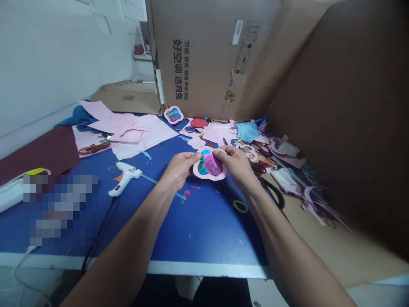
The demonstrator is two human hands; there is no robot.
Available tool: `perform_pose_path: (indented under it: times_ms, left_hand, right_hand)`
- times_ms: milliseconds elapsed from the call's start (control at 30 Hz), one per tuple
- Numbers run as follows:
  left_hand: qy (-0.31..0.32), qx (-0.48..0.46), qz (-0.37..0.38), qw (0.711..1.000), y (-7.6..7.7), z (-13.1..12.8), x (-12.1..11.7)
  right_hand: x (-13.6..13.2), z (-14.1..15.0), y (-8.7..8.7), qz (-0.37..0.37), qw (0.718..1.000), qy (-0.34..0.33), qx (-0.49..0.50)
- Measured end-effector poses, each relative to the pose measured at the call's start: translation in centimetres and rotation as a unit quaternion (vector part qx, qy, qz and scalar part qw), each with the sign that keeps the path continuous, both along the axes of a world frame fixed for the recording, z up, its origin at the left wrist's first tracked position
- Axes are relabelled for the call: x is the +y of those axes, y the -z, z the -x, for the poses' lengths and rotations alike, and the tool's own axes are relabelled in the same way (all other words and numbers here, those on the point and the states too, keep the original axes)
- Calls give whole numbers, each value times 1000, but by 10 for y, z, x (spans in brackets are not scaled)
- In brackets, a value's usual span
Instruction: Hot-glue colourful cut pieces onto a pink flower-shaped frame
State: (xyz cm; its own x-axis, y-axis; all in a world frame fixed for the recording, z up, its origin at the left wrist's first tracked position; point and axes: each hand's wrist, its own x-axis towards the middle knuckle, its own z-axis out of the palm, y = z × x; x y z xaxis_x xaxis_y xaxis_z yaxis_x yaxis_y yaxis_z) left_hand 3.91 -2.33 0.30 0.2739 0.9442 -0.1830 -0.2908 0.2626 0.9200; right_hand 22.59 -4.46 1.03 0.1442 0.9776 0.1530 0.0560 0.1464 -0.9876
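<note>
Between my two hands is a cloud-shaped paper cutout (212, 164) with a pale pink border and a shiny pink, green and blue middle. My left hand (182, 168) pinches its left edge between thumb and fingers. On the other side, my right hand (234, 162) grips the upper right edge, its thumb lying over the front. The cutout is held above the blue tabletop (211, 238). To the left of my left hand lies a white glue gun (125, 175) with an orange trigger and a clear glue stick sticking out behind. A yellow-green loop (240, 207) lies below my right hand.
A similar finished-looking cutout (173, 114) leans against the large cardboard box (204, 55) at the back. Pink paper sheets (140, 132) cover the back left. Paper scraps (284, 179) and black-handled scissors (273, 192) crowd the right. A power strip (19, 192) lies far left.
</note>
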Motion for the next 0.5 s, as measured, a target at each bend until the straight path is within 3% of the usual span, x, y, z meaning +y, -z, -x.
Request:
perform_pose_path:
  times_ms: [233,400,500]
  left_hand:
    - [29,-12,-9,999,-1,-1,-5]
    - [73,-5,6,997,1,-7,-10]
    - [66,-5,17,998,2,-9,-10]
  right_hand:
    - [3,-2,4,-9,1000,-7,21]
    - [7,-4,7,-30,997,29,65]
    - [9,-5,8,-38,995,48,83]
